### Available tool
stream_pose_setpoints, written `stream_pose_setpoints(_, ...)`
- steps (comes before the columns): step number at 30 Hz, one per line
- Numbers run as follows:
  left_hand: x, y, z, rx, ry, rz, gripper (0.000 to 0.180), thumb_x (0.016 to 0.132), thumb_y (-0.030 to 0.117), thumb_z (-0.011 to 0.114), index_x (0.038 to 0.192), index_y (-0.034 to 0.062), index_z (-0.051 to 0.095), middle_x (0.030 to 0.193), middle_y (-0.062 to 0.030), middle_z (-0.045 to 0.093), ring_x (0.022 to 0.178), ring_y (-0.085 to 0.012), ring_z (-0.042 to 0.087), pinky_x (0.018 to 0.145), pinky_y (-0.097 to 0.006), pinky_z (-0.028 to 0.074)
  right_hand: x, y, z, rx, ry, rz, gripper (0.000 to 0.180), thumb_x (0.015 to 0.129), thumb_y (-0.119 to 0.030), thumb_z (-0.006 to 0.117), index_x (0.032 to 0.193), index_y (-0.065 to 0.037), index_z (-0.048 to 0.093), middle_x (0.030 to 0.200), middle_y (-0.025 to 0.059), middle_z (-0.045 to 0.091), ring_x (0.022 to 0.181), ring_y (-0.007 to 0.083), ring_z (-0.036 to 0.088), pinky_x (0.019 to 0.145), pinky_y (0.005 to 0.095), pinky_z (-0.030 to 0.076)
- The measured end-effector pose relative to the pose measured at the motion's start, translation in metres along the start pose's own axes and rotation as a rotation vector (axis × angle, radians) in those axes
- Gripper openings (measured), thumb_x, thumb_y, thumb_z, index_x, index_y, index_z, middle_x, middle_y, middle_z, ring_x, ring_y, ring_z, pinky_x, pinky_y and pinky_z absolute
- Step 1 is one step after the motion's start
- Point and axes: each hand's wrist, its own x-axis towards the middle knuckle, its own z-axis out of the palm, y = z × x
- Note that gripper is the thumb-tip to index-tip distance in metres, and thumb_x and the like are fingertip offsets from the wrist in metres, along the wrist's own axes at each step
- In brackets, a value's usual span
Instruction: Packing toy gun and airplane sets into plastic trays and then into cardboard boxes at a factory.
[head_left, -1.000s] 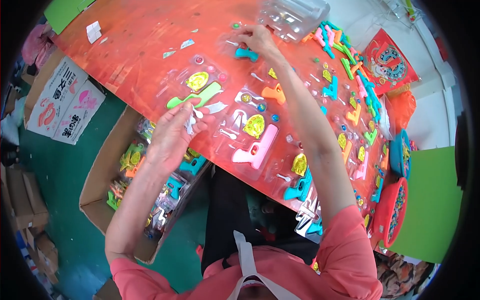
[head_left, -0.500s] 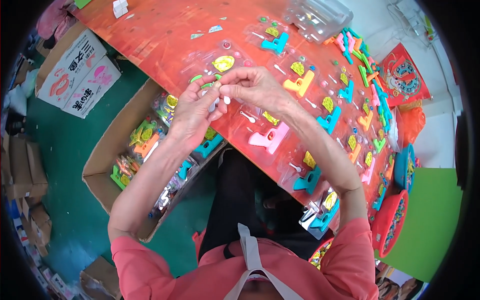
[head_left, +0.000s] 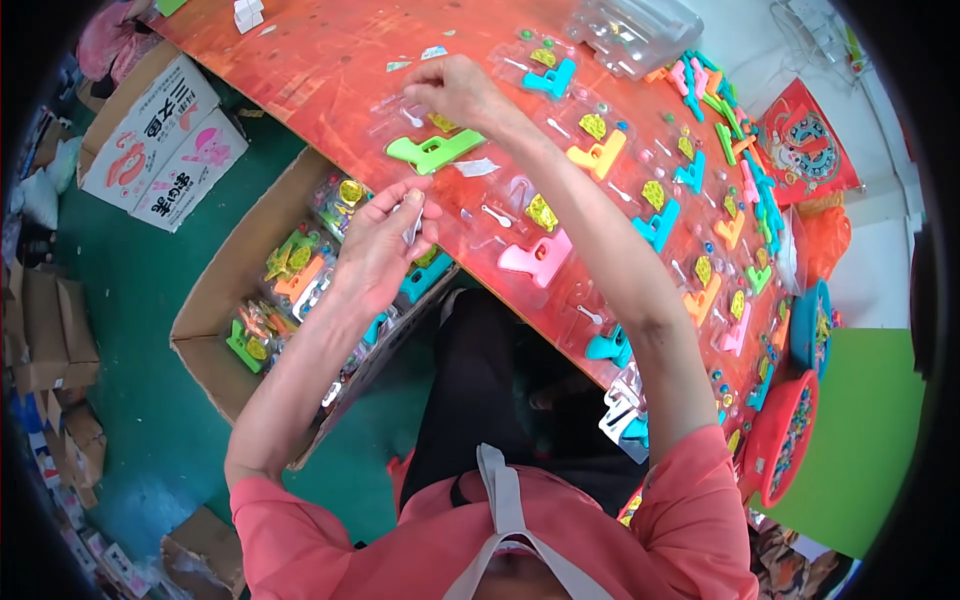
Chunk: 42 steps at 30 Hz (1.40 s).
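My left hand [head_left: 385,235] is closed over the near table edge, thumb pressed on the fingers. Small white plastic spoons [head_left: 412,226] show partly between them. My right hand [head_left: 455,88] reaches out farther, fingertips drawn together above a clear blister tray [head_left: 392,160]. Just below those fingertips is a white spoon [head_left: 411,118]; whether they still grip anything is hidden. In that tray lies a green toy gun [head_left: 435,151], with a yellow piece [head_left: 443,122] partly under my hand. A torn white scrap [head_left: 476,167] lies beside the gun.
More filled trays with toy guns, such as a pink one [head_left: 537,257], cover the red table [head_left: 300,70]. A cardboard box [head_left: 215,385] of packed sets stands left. Loose toy guns [head_left: 765,215] pile up at right, near a red basin [head_left: 775,470] and a blue basin [head_left: 803,340].
My hands were together over the tray and have parted. The right moved away to the tray's far side; the left drew slightly back, uncovering the green toy gun.
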Motion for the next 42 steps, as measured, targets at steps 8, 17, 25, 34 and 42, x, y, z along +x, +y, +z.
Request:
stream_pose_setpoints(8, -0.027, -0.001, -0.017, -0.091, -0.039, -0.079, 0.025, 0.102, 0.025, 0.052, 0.114, 0.0037, 0.058, 0.086, -0.0086, 0.064, 0.069, -0.0154, 0.057, 0.054, -0.026, 0.041, -0.103, -0.048, -0.065, -0.140, 0.102, -0.125, 0.020, 0.092, -0.018, 0.064, 0.100, 0.000, 0.069, 0.078, 0.0050, 0.067, 0.070, 0.0092, 0.059, 0.065, 0.0262, 0.047)
stream_pose_setpoints(17, -0.014, -0.011, 0.007, -0.192, -0.239, -0.299, 0.026, 0.104, 0.028, 0.044, 0.108, 0.0067, 0.058, 0.092, -0.0084, 0.061, 0.072, -0.0159, 0.054, 0.054, -0.026, 0.042, -0.363, -0.112, -0.082, -0.063, -0.033, -0.117, 0.014, 0.091, -0.013, 0.060, 0.098, 0.000, 0.059, 0.089, 0.0160, 0.060, 0.085, 0.0347, 0.062, 0.071, 0.0428, 0.050)
stream_pose_setpoints(25, -0.025, -0.058, 0.104, -0.026, -0.386, -0.377, 0.028, 0.104, 0.030, 0.046, 0.110, 0.0062, 0.059, 0.092, -0.0083, 0.065, 0.080, -0.0173, 0.060, 0.058, -0.027, 0.045, -0.549, -0.143, -0.114, -0.455, 0.405, 0.244, 0.017, 0.085, -0.006, 0.065, 0.101, -0.003, 0.062, 0.088, 0.0137, 0.060, 0.082, 0.0339, 0.062, 0.070, 0.0423, 0.049)
stream_pose_setpoints(34, -0.074, -0.149, 0.231, 0.077, -0.510, -0.585, 0.036, 0.103, 0.036, 0.045, 0.111, 0.0026, 0.057, 0.097, -0.0142, 0.064, 0.086, -0.0256, 0.063, 0.072, -0.033, 0.052, -0.753, -0.105, -0.205, -0.764, 1.313, 0.525, 0.011, 0.091, -0.004, 0.064, 0.099, 0.003, 0.066, 0.084, 0.0057, 0.065, 0.078, 0.0105, 0.060, 0.071, 0.0244, 0.048)
stream_pose_setpoints(42, -0.071, -0.210, 0.319, 0.122, -0.643, -0.723, 0.032, 0.104, 0.033, 0.044, 0.108, 0.0040, 0.056, 0.099, -0.0190, 0.065, 0.088, -0.0268, 0.063, 0.072, -0.035, 0.052, -0.787, -0.038, -0.219, -0.690, 1.632, 0.419, 0.009, 0.091, -0.006, 0.066, 0.096, 0.002, 0.066, 0.071, -0.0011, 0.057, 0.064, 0.0038, 0.049, 0.058, 0.0202, 0.042)
